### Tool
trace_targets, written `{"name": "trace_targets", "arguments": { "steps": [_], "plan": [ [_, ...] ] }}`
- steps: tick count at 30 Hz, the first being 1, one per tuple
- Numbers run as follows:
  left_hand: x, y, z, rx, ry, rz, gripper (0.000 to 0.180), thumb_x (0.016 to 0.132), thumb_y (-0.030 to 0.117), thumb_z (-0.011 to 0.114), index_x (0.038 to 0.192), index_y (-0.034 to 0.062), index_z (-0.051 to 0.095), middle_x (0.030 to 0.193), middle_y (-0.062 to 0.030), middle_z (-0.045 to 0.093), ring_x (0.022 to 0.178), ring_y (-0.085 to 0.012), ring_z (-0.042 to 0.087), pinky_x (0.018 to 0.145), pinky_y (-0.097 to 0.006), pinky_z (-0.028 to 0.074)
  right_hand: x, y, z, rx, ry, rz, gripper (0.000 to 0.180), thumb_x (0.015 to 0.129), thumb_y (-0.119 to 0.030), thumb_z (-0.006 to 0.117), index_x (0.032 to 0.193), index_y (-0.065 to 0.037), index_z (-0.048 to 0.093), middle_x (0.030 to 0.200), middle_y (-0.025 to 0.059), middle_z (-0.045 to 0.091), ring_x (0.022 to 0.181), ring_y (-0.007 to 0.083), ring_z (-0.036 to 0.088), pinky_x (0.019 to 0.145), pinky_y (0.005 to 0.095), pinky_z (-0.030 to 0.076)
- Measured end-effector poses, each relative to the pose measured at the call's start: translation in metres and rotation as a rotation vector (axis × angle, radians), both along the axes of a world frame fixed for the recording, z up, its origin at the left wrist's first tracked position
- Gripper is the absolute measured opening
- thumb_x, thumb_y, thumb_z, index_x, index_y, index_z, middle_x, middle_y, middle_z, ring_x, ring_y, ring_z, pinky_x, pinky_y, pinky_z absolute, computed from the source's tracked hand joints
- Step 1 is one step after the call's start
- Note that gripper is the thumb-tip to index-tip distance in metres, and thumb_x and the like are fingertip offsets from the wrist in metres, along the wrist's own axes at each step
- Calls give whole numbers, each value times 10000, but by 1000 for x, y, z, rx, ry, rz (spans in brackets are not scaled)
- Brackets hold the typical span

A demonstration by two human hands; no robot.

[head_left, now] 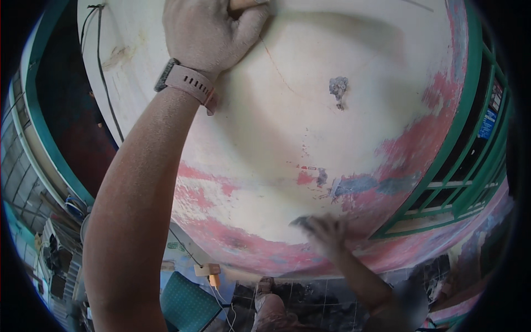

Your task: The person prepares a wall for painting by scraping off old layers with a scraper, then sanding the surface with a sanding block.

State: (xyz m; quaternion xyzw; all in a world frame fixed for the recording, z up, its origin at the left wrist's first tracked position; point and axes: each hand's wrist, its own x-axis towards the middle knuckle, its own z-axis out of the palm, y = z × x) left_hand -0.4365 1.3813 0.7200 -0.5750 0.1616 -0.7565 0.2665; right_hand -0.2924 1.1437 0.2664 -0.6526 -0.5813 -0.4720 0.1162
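Note:
High on the wall, my left hand (207,39) presses near the upper edge of the view, with its back and thumb showing. It is dusty, and a watch with a pale strap (189,82) circles the wrist. Its fingers close on a light-brown, block-like piece (243,4), mostly cut off, so its kind is unclear. Under it spreads a cream wall (298,138) with flaking pink paint (409,144) and a rough grey patch (338,87). My right hand is out of view.
Lower right, a co-worker's hand (329,232), blurred, holds a small dark thing (301,222) against the wall. A green window frame (442,182) borders the right. Below are a teal chair (191,304), a power socket with cables (207,270) and a leg (271,312) on dark tiles.

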Motion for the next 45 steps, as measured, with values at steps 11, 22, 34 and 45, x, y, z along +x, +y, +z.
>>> {"name": "trace_targets", "arguments": {
  "steps": [11, 22, 34, 45],
  "plan": [
    [0, -4, -1, -47, 12, 7, 256, 847, 188, 694, 1021, 2, 724, 1180, -243, 685, 1012, -413, 669, 890, -463, 530, -21, 1, 1, 141, 289, -35, 383, 1012, -290, 601, 1375, -175, 642, 1472, 246, 493, 1355, 542, 448, 1142, 766, 210],
    [-3, -9, -3, -121, 44, 51, 273, 851, 208, 694, 1020, -5, 727, 1171, -248, 682, 1002, -405, 665, 876, -470, 525, -2, 28, 127, 604, 352, -72, 532, 1026, -404, 580, 1490, -143, 565, 1604, 317, 367, 1501, 541, 298, 1192, 737, 135],
    [-4, -2, -2, -146, 58, 147, 270, 888, 269, 737, 1119, 131, 763, 1282, -86, 702, 1113, -269, 680, 964, -400, 510, -1, 29, 50, 405, -28, 85, 499, 958, -509, 698, 1380, -255, 624, 1473, 123, 569, 1391, 383, 449, 1127, 611, 286],
    [-4, 1, -1, -138, 45, 152, 252, 902, 271, 732, 1110, 135, 771, 1285, -91, 700, 1082, -275, 690, 974, -414, 509, -15, 6, 59, 282, 19, 114, 389, 896, -300, 775, 1274, -377, 723, 1423, -75, 633, 1279, 210, 556, 1075, 427, 348]
  ]
}}
